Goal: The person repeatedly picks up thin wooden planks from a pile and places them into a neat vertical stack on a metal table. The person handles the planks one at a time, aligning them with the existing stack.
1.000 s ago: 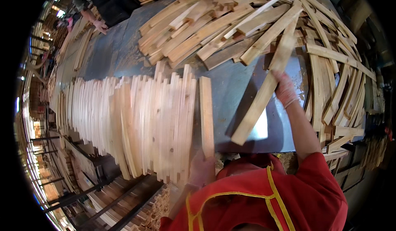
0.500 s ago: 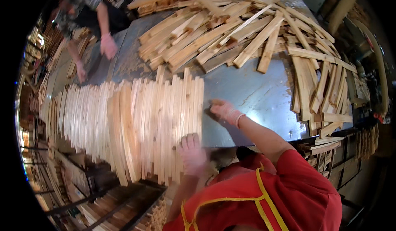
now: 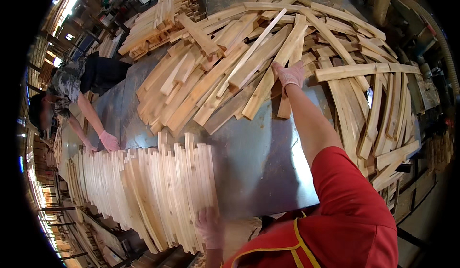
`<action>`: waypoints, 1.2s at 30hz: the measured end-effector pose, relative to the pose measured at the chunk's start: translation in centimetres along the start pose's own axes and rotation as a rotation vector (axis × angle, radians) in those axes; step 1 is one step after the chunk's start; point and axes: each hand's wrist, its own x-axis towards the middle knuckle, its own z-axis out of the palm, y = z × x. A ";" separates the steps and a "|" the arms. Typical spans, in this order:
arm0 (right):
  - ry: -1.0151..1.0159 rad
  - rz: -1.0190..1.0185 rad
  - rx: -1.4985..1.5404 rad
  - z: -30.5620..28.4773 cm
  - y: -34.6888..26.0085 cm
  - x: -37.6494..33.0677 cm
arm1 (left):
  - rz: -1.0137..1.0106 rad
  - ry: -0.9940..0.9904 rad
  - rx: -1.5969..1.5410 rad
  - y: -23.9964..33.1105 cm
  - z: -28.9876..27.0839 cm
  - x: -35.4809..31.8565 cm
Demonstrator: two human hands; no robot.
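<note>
My right hand, in a pink glove, reaches into a loose pile of wooden boards. Its thumb and fingers straddle a light wooden board whose lower end sticks out beneath the palm; the fingertips are partly hidden. Nearer to me, my left hand, gloved too and slightly blurred, rests with fingers extended against the near right end of a row of wooden strips. The strips stand side by side, closely packed, with uneven ends. No strip is gripped in that hand.
The metal tabletop lies between row and pile. More boards are heaped at the right edge. A stack of boards stands at the back. Across the table at left, a co-worker's gloved hand touches the row's far side.
My right hand has moved from the bare metal beside the row forward onto the board pile. My left hand stays at the row's near end. The co-worker's hands have come to the strips.
</note>
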 end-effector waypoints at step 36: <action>-1.008 -0.478 -0.063 -9.0 17.0 -29.0 | -0.465 -0.715 -1.398 7.6 -1.1 1.1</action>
